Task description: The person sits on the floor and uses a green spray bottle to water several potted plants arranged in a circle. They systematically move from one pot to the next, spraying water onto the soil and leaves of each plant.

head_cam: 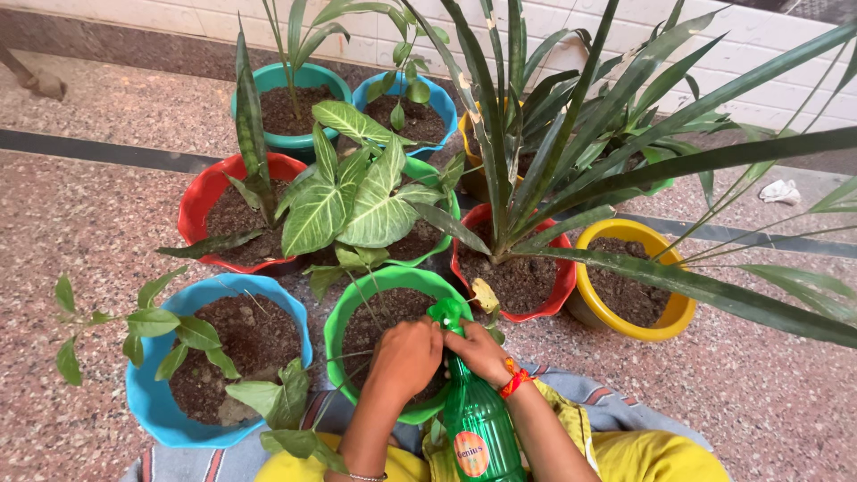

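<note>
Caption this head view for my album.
Both hands grip a green spray bottle over a green pot among potted plants.

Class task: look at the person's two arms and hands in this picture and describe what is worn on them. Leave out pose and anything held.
Both forearms are bare, with no sleeves reaching them. The right hand has an orange-red thread band with a small ornament tied at the wrist. The left hand is bare; further up that forearm, near the picture's lower edge, sits a thin silvery bangle. No gloves, and I can make out no rings.

glossy plastic bottle, speckled stone floor
</note>
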